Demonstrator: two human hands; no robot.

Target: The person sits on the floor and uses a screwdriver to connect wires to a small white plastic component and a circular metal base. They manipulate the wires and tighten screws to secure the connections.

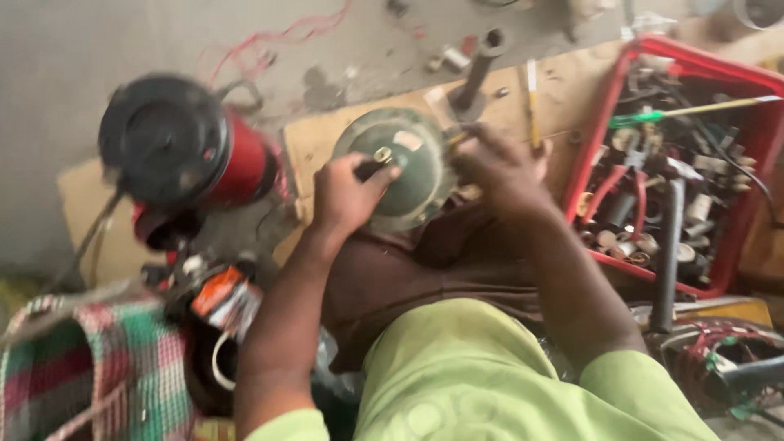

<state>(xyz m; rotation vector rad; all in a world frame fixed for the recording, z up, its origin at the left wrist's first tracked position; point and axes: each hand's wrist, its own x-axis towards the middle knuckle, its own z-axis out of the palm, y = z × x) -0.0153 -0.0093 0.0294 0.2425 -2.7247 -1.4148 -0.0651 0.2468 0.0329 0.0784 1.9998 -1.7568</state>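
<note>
A round grey-green metal motor cover (412, 167) with a short brass shaft at its centre rests on my lap, against a wooden board (563, 86). My left hand (347, 194) grips the cover's left side, thumb close to the shaft. On the right rim sits my right hand (498, 167), fingers curled over the edge; it seems to pinch a thin yellow-handled tool (532, 98), though blur hides the grip.
A red and black motor (184, 147) lies on the concrete floor to the left. A red plastic crate (600, 106) of pliers, screwdrivers and small parts stands at right. A dark pipe stands upright behind the cover. A checked woven bag (90, 376) is at lower left.
</note>
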